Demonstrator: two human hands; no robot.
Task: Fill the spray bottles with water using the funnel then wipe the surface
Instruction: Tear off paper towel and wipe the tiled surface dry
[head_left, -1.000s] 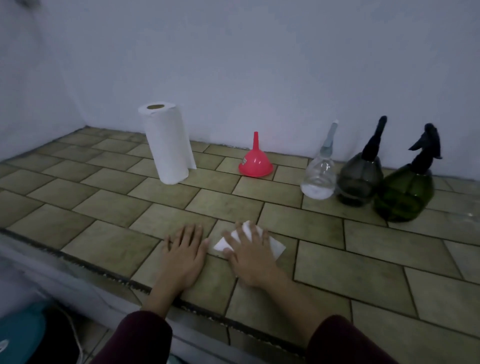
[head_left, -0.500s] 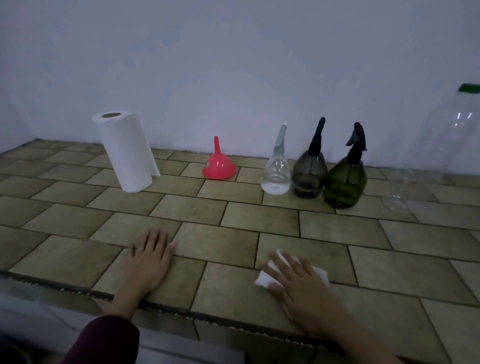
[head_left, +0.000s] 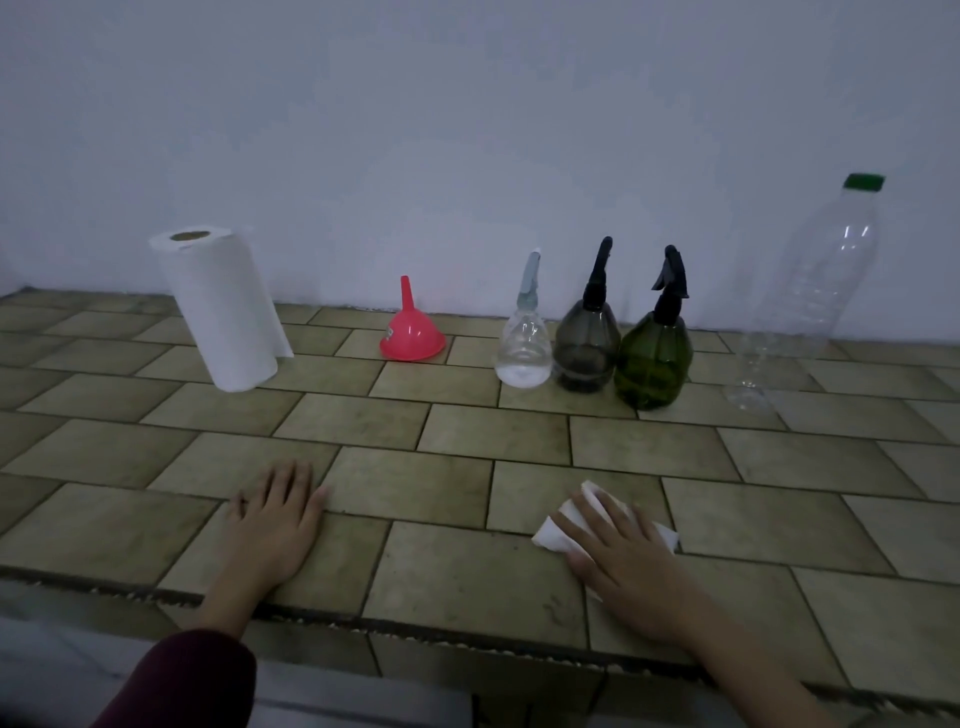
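The right hand (head_left: 621, 558) presses a folded white paper towel (head_left: 597, 514) flat-fingered onto the tan tiled counter (head_left: 467, 561), the left hand (head_left: 275, 525) rests flat nearby, fingers together, three spray bottles (head_left: 587, 338) standing by the wall

Dim, flat light; soft focus; wide-angle edge distortion.

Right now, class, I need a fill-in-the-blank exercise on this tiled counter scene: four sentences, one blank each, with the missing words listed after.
1. The right hand presses a folded paper towel flat on the ______.
2. The pink funnel stands with its spout pointing ______.
3. Of the three spray bottles, the green spray bottle stands nearest the tall clear bottle with the ______ cap.
4. The left hand holds ______.

Missing words: counter; up; green; nothing
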